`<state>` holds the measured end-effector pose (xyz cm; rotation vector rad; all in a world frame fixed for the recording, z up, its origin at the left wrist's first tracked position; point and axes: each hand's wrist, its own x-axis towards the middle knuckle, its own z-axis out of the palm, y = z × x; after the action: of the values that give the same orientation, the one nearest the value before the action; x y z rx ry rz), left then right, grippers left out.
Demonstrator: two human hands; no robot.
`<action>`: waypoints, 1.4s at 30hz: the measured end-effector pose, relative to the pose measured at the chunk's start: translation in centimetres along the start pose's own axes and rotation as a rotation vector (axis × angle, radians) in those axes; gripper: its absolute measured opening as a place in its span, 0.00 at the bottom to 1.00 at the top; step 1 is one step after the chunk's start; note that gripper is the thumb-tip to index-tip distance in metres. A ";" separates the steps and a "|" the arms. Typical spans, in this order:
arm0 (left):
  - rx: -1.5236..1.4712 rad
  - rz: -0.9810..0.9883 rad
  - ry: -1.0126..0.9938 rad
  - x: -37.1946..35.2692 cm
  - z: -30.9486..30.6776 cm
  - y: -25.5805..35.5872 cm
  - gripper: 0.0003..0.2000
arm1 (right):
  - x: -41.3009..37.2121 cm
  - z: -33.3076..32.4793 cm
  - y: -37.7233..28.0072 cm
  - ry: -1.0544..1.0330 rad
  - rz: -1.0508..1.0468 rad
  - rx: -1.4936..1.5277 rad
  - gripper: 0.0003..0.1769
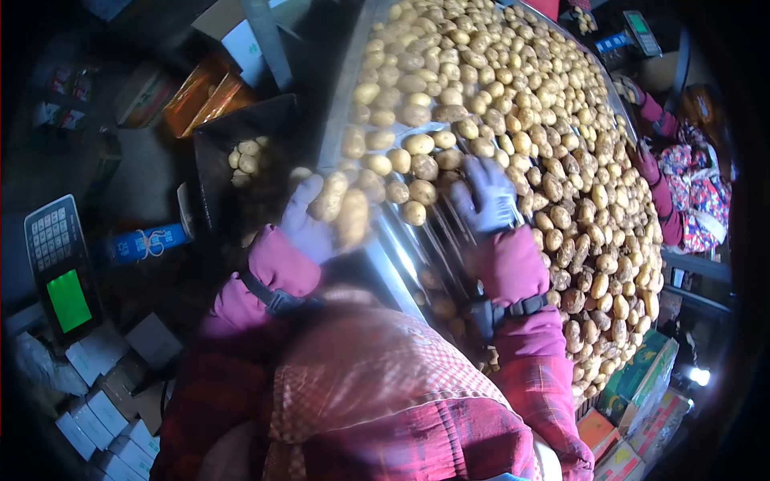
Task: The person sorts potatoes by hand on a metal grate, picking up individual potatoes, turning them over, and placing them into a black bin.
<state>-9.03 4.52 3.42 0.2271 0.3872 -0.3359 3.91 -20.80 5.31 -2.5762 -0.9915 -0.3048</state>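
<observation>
Potatoes (513, 112) cover a large sorting table, and a patch of its metal rollers (433, 240) shows bare near me. My left hand (309, 228), in a pale lilac glove, is at the table's near left edge. Several potatoes (329, 196) lie against its palm and fingers, some smeared by motion. My right hand (487, 196), in a matching glove, rests with fingers spread at the border of the rollers and the potato pile. It touches potatoes but grips none that I can see.
Left of the table stands a dark bin (212, 152) with several potatoes (247, 160) inside. A scale with a green display (68, 301) is at far left, above white boxes (100, 421). Across the table a co-worker's sleeve (662, 196) reaches toward the potatoes. Cartons (642, 373) stand at lower right.
</observation>
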 end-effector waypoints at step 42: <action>0.241 -0.197 -0.077 2.0 -0.2 -3.2 0.30 | 12.2 8.6 4.0 -0.418 0.500 -0.187 0.27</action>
<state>-8.48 1.02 1.96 0.4121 0.2926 -0.5842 16.09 -12.71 0.36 -3.0153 -0.4122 0.2978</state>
